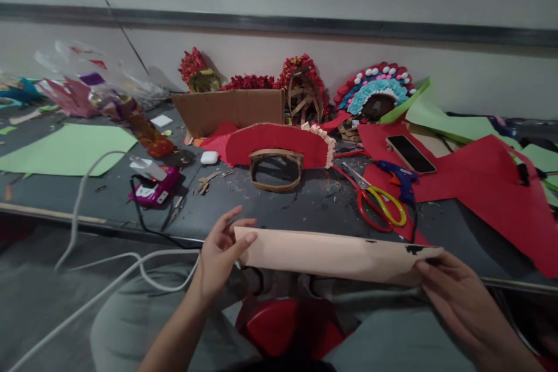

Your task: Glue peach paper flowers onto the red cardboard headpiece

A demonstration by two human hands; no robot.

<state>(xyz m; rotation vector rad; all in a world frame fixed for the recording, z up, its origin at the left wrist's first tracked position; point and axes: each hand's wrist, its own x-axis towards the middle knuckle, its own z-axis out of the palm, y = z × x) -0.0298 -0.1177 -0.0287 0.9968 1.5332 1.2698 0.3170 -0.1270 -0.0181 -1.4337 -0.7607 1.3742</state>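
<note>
A long strip of pale peach paper spans the space between my hands, in front of the table's near edge. My left hand pinches its left end, thumb on the near face. At the other end, my right hand grips the corner beside a black mark on the paper. Beyond the strip stands a red paper headpiece with a cardboard band at its base and a ruffled peach trim along its right edge. Scissors with red and yellow handles lie to the right of it.
A blue glue gun and a phone lie on red paper at right. A purple power strip with cables, a bottle and green paper occupy the left. Decorated headpieces lean against the wall.
</note>
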